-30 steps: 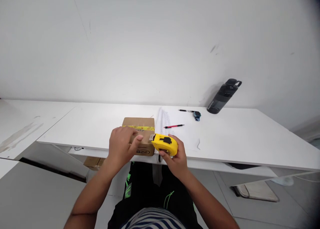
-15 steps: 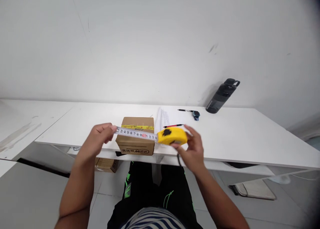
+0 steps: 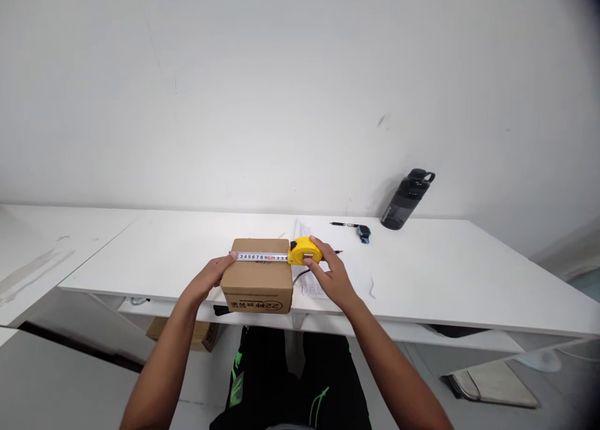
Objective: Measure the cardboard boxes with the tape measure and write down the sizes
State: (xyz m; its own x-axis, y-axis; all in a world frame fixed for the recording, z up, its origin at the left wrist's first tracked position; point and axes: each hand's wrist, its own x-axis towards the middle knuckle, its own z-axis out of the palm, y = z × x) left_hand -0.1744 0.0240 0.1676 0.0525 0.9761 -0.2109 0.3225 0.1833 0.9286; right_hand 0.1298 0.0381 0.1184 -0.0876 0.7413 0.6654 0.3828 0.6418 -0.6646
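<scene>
A small cardboard box (image 3: 257, 283) sits at the near edge of the white table (image 3: 422, 274). A white measuring tape blade (image 3: 261, 257) lies stretched across the box's top from left to right. My left hand (image 3: 209, 277) pinches the blade's end at the box's upper left corner. My right hand (image 3: 328, 274) grips the yellow tape measure case (image 3: 304, 251) just past the box's right edge.
Papers with a red pen lie behind my right hand. A black pen (image 3: 344, 224), a small blue object (image 3: 363, 232) and a dark water bottle (image 3: 405, 199) stand near the wall. Another cardboard box (image 3: 180, 334) sits under the table. A second white surface (image 3: 42, 249) adjoins at left.
The tape was pulled out between my hands in the air, then lowered onto the box's top. My left hand moved to the box's left corner and my right hand to its right side.
</scene>
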